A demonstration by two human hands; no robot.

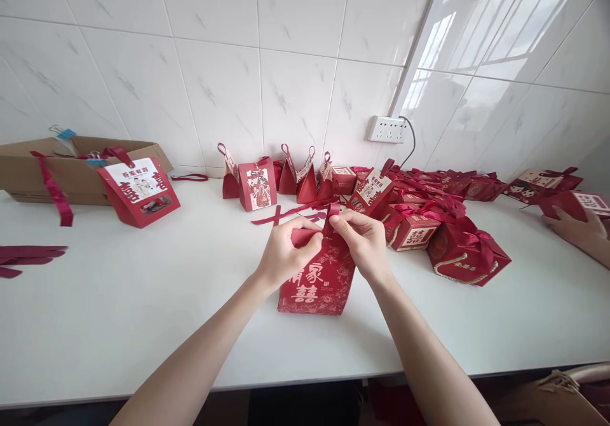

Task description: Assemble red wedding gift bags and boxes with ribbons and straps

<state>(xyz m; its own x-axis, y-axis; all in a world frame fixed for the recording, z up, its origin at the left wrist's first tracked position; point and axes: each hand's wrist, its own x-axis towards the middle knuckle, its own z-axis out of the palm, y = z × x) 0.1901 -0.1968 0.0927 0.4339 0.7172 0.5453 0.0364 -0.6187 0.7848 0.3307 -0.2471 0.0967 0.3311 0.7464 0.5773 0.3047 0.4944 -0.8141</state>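
A red gift box [328, 280] with pale printed characters and flowers stands upright on the white table in front of me. My left hand [290, 248] pinches the box's upper left edge between thumb and fingers. At the top, a dark red ribbon [330, 213] forms a small loop, and my right hand [365, 241] pinches it between thumb and forefinger. Both hands are close together at the box's peak. Just behind them, loose ribbon strips [305, 210] lie on the table.
Red boxes [419, 191] pile up behind to the right; several tent-shaped boxes [257, 187] line the wall. On the left are a cardboard box [86, 171], a tagged red box [140, 194] and ribbon strips [28, 257]. Another person's hand [576, 226] touches a box at far right.
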